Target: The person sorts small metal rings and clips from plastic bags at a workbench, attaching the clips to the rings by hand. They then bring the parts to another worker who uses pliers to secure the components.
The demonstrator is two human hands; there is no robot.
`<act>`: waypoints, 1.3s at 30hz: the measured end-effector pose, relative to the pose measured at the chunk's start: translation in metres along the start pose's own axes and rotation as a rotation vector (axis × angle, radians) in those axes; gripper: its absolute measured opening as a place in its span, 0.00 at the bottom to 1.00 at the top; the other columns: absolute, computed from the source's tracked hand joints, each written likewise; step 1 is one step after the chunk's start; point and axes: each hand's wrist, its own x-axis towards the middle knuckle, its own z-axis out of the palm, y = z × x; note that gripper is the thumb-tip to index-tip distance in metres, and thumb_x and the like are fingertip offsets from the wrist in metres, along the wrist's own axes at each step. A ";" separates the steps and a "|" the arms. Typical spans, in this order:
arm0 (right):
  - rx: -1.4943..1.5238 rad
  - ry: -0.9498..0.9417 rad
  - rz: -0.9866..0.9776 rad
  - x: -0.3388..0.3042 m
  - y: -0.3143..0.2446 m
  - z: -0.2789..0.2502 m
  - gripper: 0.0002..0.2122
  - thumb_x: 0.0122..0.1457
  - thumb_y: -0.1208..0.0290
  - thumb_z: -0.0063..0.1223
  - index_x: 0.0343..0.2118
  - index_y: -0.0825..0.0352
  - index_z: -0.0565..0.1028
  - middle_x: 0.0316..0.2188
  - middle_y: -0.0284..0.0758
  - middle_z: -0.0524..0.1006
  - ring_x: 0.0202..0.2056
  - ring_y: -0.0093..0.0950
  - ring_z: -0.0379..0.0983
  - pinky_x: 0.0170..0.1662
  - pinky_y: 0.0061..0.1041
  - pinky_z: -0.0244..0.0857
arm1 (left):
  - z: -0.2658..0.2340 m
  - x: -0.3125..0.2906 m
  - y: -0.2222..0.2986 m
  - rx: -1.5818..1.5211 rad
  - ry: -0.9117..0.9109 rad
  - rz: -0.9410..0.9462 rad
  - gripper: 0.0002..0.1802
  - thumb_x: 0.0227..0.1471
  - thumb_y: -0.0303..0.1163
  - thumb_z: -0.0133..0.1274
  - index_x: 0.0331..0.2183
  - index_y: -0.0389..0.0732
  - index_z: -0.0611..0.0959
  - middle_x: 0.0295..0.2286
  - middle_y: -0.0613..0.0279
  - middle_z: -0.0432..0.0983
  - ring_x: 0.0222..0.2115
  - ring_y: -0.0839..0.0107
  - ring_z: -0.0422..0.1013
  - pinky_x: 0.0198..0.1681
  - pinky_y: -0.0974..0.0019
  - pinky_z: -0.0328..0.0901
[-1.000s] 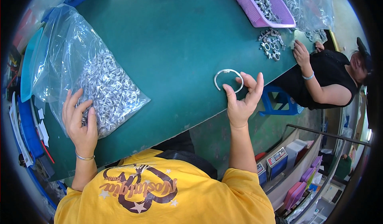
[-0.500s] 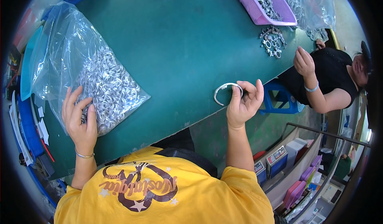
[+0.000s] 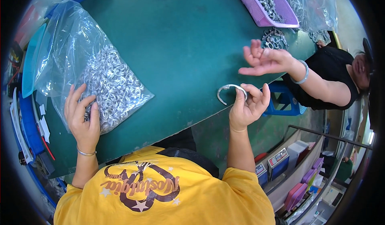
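A clear plastic bag (image 3: pixel 114 88) filled with small curved silver metal pieces lies on the green table. My left hand (image 3: pixel 83 119) rests against its near side, fingers spread, holding nothing. Over the table's front edge, my right hand (image 3: pixel 250 104) pinches one end of a C-shaped silver metal ring (image 3: pixel 221 90) between thumb and fingers. The ring's gap faces down toward me. Just beyond it, a co-worker's hand (image 3: pixel 266 58) reaches in from the right with fingers outstretched, apart from mine.
A purple basket (image 3: pixel 290 20) of metal parts stands at the far right, with loose silver parts (image 3: pixel 276 40) before it. The co-worker (image 3: pixel 333 70) sits at right by a blue stool (image 3: pixel 282 100). A turquoise basket (image 3: pixel 32 64) lines the left edge. Scales (image 3: pixel 277 163) stand lower right.
The co-worker's hand has swung left over the table toward my right hand, palm opening. My own hands and the ring have barely shifted.
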 end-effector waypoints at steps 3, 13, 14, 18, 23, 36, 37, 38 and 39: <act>0.023 0.048 0.060 0.001 -0.002 0.001 0.27 0.49 0.88 0.49 0.52 0.72 0.52 0.32 0.40 0.70 0.32 0.25 0.68 0.36 0.19 0.65 | 0.001 0.000 0.000 0.006 0.001 0.000 0.06 0.41 0.23 0.51 0.27 0.39 0.78 0.42 0.57 0.70 0.50 0.53 0.58 0.52 0.58 0.50; -0.082 0.138 0.092 0.003 -0.001 -0.006 0.07 0.51 0.84 0.49 0.34 0.73 0.71 0.34 0.34 0.67 0.34 0.21 0.66 0.37 0.17 0.61 | 0.001 0.001 0.001 -0.008 0.003 0.000 0.06 0.40 0.22 0.51 0.27 0.39 0.78 0.42 0.57 0.70 0.51 0.53 0.59 0.52 0.58 0.51; -0.087 0.165 0.099 0.004 -0.001 -0.007 0.06 0.51 0.84 0.49 0.34 0.73 0.71 0.34 0.34 0.66 0.35 0.21 0.65 0.38 0.17 0.60 | 0.000 0.000 0.001 -0.005 -0.003 0.000 0.06 0.41 0.22 0.50 0.27 0.38 0.78 0.42 0.56 0.70 0.51 0.53 0.58 0.53 0.58 0.50; 0.011 0.232 0.203 0.006 0.004 -0.011 0.06 0.52 0.84 0.46 0.35 0.74 0.69 0.35 0.33 0.65 0.35 0.21 0.64 0.41 0.17 0.59 | -0.001 0.001 0.001 0.001 -0.013 0.006 0.06 0.41 0.21 0.50 0.28 0.37 0.78 0.43 0.56 0.69 0.52 0.53 0.57 0.53 0.57 0.50; 0.240 0.344 0.369 0.017 0.006 -0.014 0.10 0.57 0.76 0.40 0.41 0.72 0.64 0.35 0.32 0.65 0.32 0.18 0.62 0.35 0.14 0.58 | -0.001 -0.001 0.001 0.010 -0.007 -0.001 0.06 0.41 0.21 0.50 0.28 0.37 0.78 0.43 0.55 0.69 0.52 0.53 0.57 0.53 0.58 0.50; -0.005 0.074 0.105 0.015 -0.007 0.004 0.06 0.49 0.82 0.51 0.30 0.70 0.68 0.26 0.32 0.66 0.24 0.18 0.61 0.28 0.15 0.58 | 0.000 -0.002 0.001 0.009 0.028 0.008 0.06 0.40 0.21 0.49 0.27 0.37 0.77 0.42 0.55 0.69 0.50 0.53 0.58 0.53 0.56 0.50; -0.037 0.049 0.063 0.018 -0.005 0.006 0.04 0.48 0.82 0.52 0.27 0.71 0.69 0.25 0.33 0.67 0.22 0.19 0.62 0.26 0.15 0.59 | 0.000 -0.003 0.000 0.000 0.034 0.023 0.06 0.40 0.21 0.49 0.27 0.36 0.77 0.42 0.55 0.69 0.50 0.52 0.58 0.53 0.56 0.50; -0.086 0.018 0.023 0.026 -0.009 0.007 0.03 0.49 0.82 0.53 0.26 0.71 0.70 0.23 0.34 0.68 0.21 0.19 0.62 0.25 0.15 0.58 | 0.001 -0.003 0.000 0.001 0.034 0.022 0.06 0.40 0.21 0.49 0.27 0.36 0.76 0.42 0.55 0.69 0.50 0.52 0.58 0.53 0.56 0.50; -0.094 0.014 0.007 0.032 -0.010 0.008 0.03 0.49 0.81 0.53 0.26 0.71 0.70 0.23 0.34 0.68 0.21 0.19 0.62 0.24 0.15 0.58 | 0.002 -0.003 0.000 0.001 0.035 0.021 0.06 0.40 0.21 0.49 0.27 0.37 0.76 0.42 0.55 0.69 0.50 0.52 0.58 0.53 0.56 0.50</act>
